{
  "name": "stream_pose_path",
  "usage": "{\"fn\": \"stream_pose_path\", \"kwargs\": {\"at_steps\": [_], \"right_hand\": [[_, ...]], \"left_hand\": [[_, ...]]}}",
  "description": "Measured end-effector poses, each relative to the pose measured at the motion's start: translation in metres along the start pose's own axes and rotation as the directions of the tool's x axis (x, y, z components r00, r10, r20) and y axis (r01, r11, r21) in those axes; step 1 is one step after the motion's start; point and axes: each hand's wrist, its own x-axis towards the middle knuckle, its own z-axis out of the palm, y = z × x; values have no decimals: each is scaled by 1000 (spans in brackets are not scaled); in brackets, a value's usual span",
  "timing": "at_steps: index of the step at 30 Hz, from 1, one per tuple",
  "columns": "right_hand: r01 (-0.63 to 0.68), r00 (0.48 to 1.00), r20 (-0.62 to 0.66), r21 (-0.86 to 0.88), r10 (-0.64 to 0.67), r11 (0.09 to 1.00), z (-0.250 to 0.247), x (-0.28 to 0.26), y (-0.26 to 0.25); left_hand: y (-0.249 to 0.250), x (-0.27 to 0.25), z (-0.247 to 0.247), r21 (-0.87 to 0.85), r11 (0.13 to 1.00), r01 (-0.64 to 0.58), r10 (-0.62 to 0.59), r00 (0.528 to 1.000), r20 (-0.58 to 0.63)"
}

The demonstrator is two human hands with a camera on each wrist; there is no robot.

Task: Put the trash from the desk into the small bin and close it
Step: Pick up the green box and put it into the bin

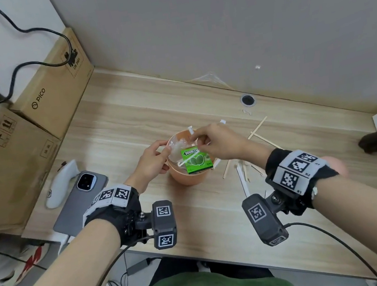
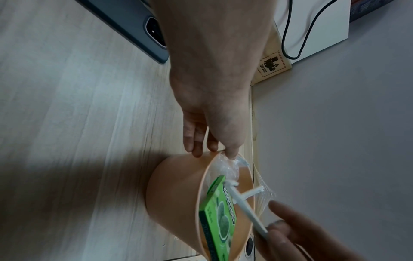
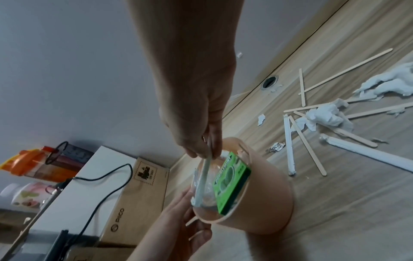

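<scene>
We are working over the small bin [image 1: 189, 175], a peach-coloured round tub standing open on the wooden desk [image 1: 129, 117] — no lid is showing on it. Our left hand [image 1: 152, 162] is gripping its near-left rim, thumb curled over the edge onto the clear plastic wrap [image 1: 178, 148] lying inside, fingers against the outer wall. Our right hand [image 1: 219, 141] is pinching the upper end of a white paper stick wrapper [image 3: 204, 178], whose lower end is reaching down into the tub across the plastic. A green gum box [image 1: 195, 159] is sitting tilted in the bin, leaning on the right-hand wall, its top poking above the rim.

More trash is lying on the desk just right of the bin — wooden sticks [image 3: 306, 144], white wrappers [image 3: 289, 146], crumpled tissue [image 3: 324, 117] and a scrap of foil [image 3: 277, 146]. To the left, a phone [image 1: 78, 202] is lying face down beside a white controller [image 1: 62, 185] and cardboard boxes [image 1: 54, 95].
</scene>
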Motion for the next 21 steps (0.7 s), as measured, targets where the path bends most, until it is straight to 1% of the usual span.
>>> {"fn": "stream_pose_path", "kwargs": {"at_steps": [2,3,6,8,10,12,13,14,15,18,21], "right_hand": [[-17,995,-96,94,26,995,-9,0,3],[-18,993,-113,138,34,990,-13,1,5],[-18,994,-101,265,46,964,-25,1,8],[-13,984,-159,363,75,932,-28,1,7],[-13,966,-213,530,148,848,-30,2,3],[-24,958,-198,668,208,744,-30,3,-3],[-23,959,-188,698,214,716,-30,4,-4],[-20,962,-180,704,206,709,-30,3,-6],[-24,965,-174,687,197,726,-28,4,-5],[-57,964,-189,536,186,842,-18,6,1],[-67,966,-201,418,165,906,-2,7,11]], "left_hand": [[0,0,0,-1,1000,0,0,1000,-1],[0,0,0,-1,1000,0,0,1000,-1],[-1,0,0,4,1000,-1,1,1000,-2],[-1,0,0,3,1000,2,-2,1000,-1],[-2,-1,0,1,1000,4,-4,1000,3],[-2,-1,-1,3,1000,6,-6,1000,4],[-2,-1,-1,5,1000,8,-8,1000,2],[-2,-1,-1,10,1000,10,-10,1000,1],[-2,-2,-1,14,1000,12,-12,1000,2],[-3,-2,-2,18,1000,20,-20,1000,4],[-3,-2,-2,22,999,25,-25,1000,-1]]}}
